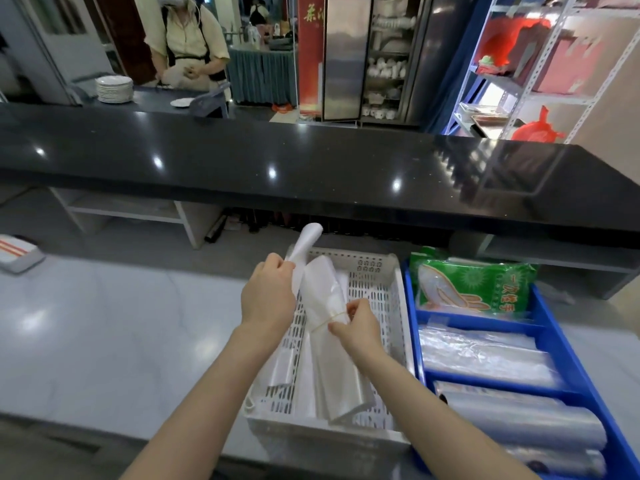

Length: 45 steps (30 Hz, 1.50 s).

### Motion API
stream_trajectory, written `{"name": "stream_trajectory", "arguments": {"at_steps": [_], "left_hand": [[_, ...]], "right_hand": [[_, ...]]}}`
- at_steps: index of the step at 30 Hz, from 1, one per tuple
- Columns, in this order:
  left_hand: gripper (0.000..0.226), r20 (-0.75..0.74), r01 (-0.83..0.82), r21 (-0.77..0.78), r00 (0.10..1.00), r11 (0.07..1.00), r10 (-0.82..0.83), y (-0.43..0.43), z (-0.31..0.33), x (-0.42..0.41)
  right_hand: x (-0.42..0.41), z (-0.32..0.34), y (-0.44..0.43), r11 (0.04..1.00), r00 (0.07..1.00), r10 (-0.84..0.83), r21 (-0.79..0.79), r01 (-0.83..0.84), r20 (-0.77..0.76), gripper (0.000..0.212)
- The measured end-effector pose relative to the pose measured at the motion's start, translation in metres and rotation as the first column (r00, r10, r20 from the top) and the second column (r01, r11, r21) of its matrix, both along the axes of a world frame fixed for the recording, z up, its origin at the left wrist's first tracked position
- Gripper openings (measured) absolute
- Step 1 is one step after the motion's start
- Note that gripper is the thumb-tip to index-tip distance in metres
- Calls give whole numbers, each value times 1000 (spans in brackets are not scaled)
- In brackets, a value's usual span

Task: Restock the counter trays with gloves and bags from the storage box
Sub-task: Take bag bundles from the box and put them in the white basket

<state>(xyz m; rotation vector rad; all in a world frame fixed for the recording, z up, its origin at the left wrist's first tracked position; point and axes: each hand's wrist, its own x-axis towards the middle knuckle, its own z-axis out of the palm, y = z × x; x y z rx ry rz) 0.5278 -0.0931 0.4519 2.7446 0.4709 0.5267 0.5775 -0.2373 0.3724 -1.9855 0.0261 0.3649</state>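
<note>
A bundle of clear plastic bags (329,344), tied near its middle with a thin rubber band (332,318), hangs over the white perforated tray (384,299). My left hand (266,294) grips the bundle's upper end, which sticks up past the fist. My right hand (356,329) pinches the rubber band at the bundle's waist. More flat clear bags lie in the white tray under the bundle. To the right stands a blue divided tray (550,313). Its far compartment holds a green glove packet (474,289), and its nearer compartments hold clear bag stacks (485,358).
A raised black counter (311,168) runs across in front, above the pale lower worktop (104,323). A person stands behind the far counter next to a stack of white plates (114,89). Metal shelving (526,81) stands at the back right. A white and red object (17,252) lies far left.
</note>
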Motion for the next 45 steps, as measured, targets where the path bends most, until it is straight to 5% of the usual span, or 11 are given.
{"name": "stream_trajectory", "arguments": {"at_steps": [5, 11, 21, 29, 32, 36, 45], "left_hand": [[42, 14, 13, -1, 1000, 1000, -13, -8, -1, 4], [42, -1, 36, 36, 999, 999, -36, -21, -2, 9], [39, -77, 48, 74, 996, 996, -42, -27, -16, 5], [44, -107, 139, 9, 985, 990, -137, -49, -32, 11], [45, -123, 248, -104, 958, 963, -260, -63, -49, 12], [42, -165, 313, -211, 922, 926, -350, -69, -75, 10], [55, -311, 409, -233, 828, 882, -466, -66, -114, -2]], "right_hand": [[1, 6, -22, 996, 986, -89, -15, 92, 142, 41], [7, 0, -50, 956, 972, -40, -273, 105, 231, 62], [-9, -23, -2, 999, 994, -32, -9, 33, 103, 62], [3, -17, -37, 970, 977, 51, -243, 1, 209, 59], [4, -8, -49, 985, 955, 65, -174, -15, 288, 48], [3, 2, -58, 998, 977, 46, 25, -53, 206, 40], [3, -5, -44, 976, 947, 197, -140, -165, 256, 40]]}}
